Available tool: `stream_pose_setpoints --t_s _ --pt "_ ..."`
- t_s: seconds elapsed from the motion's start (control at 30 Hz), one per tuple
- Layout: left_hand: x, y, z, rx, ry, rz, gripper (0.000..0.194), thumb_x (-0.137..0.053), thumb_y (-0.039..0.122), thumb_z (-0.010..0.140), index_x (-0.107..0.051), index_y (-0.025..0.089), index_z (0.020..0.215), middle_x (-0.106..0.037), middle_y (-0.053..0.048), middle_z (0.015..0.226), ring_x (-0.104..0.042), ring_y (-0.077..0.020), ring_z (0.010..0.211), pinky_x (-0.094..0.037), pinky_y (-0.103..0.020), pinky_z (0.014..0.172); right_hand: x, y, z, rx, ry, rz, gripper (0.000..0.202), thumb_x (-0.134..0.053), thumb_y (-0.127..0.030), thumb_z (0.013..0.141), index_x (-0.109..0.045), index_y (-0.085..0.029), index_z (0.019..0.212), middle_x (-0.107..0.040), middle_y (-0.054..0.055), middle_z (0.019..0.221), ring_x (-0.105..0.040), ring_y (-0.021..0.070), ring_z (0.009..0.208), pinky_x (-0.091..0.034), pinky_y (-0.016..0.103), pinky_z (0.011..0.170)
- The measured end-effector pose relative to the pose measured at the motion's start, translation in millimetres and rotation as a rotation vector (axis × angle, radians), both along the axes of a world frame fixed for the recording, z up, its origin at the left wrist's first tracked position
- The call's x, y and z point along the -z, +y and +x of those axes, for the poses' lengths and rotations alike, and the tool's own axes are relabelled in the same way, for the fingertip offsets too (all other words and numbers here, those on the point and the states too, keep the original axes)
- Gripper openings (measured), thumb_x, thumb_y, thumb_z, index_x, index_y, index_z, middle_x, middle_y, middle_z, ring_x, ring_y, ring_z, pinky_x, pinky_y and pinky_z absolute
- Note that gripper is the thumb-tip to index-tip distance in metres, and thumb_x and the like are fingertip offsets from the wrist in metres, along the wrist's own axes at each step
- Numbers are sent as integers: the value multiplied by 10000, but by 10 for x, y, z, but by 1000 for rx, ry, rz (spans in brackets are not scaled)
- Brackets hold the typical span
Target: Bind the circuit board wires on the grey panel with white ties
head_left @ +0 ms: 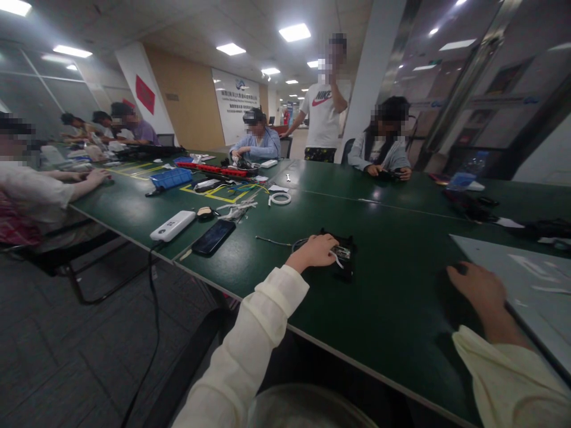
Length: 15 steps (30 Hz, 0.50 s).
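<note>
On the green table, my left hand (316, 251) lies over the left part of a small black device (347, 267) with an exposed, light-coloured inner part. A thin pale strip (336, 260) shows at its fingertips; whether the fingers grip it is too small to tell. From beside the hand, a thin dark cable (273, 241) runs left across the tabletop. My right hand (479, 288) is at the right, near the edge of a grey panel (526, 267), with its fingers partly in dark shadow. What it holds, if anything, cannot be made out.
Left of my left hand are a black phone (214, 238), a white power strip (173, 226) and a white tape roll (279, 198). Farther back stand a blue tray (171, 178) and bundled cables. Several people sit around the tables (392, 229); one person (323, 113) stands behind.
</note>
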<state>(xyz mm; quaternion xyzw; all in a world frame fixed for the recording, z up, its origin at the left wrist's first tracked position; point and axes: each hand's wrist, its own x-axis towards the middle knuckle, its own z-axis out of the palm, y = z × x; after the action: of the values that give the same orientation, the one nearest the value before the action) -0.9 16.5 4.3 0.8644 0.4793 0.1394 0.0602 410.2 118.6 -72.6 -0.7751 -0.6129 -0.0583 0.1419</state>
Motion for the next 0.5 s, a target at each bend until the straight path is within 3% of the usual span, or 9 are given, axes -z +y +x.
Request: stream_pose_setpoints --t_s 0.13,0.3,0.43,0.5 --pt "-3 -8 -28 20 45 -33 516 -493 358 810 -389 206 1292 -427 -95 1281 -437 -245 1163 -297 -435 1020 -50 6 -45 26 14 -40 460 -442 -442 781 -623 -160 1095 -612 193 1087 -557 327 1024 -414 415 826" --pt "59 19 -25 5 37 -19 517 -496 415 802 -409 231 1277 -434 -89 1259 -414 -262 1167 -288 -457 1013 -188 -91 -244 75 38 -54 447 -425 -418 799 -629 -151 1093 -644 190 997 -576 332 985 -395 414 846" --pt "104 37 -5 -28 32 26 495 -515 427 790 -448 243 1245 -456 -85 1229 -406 -268 1166 -291 -459 1005 -281 -192 -431 124 119 -35 454 -425 -445 787 -621 -196 1112 -642 203 964 -576 372 961 -425 452 733" --pt "114 41 0 -32 29 31 496 -516 435 789 -452 243 1242 -461 -85 1225 -409 -267 1163 -297 -457 1001 -318 -237 -511 74 125 5 444 -426 -432 785 -631 -186 1093 -640 215 922 -584 378 928 -431 455 684"
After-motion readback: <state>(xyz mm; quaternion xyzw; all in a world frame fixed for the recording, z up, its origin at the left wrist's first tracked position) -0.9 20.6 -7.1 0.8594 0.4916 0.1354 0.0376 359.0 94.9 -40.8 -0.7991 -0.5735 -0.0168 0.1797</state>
